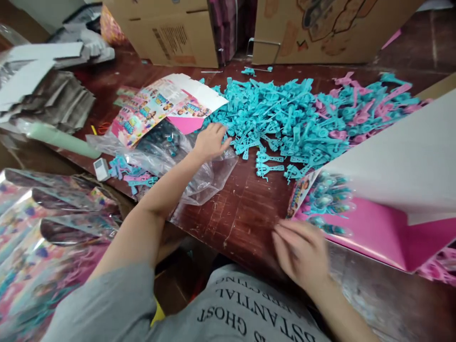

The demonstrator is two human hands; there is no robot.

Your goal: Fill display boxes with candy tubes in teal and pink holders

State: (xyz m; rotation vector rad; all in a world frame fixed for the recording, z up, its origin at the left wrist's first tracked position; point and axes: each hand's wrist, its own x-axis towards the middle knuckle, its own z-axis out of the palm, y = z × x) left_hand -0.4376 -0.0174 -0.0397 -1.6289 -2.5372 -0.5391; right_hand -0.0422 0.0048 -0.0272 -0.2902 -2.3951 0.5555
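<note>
My left hand (211,140) reaches out over the dark wooden table (245,209) to the near-left edge of a big heap of turquoise plastic toy pieces (285,118). Its fingers curl down on the pieces; whether they grip one is hidden. My right hand (301,251) hovers low near the table's front edge, fingers stretched and motion-blurred, holding nothing, just left of a pink display box (377,232) that holds packed turquoise toys (326,202).
Clear plastic bags (199,175) and printed cards (149,111) lie left of the heap. Pink pieces (359,114) mix in at the right. Cardboard boxes (171,33) stand behind. Shiny printed packaging (39,228) is stacked at the near left, grey trays (46,95) far left.
</note>
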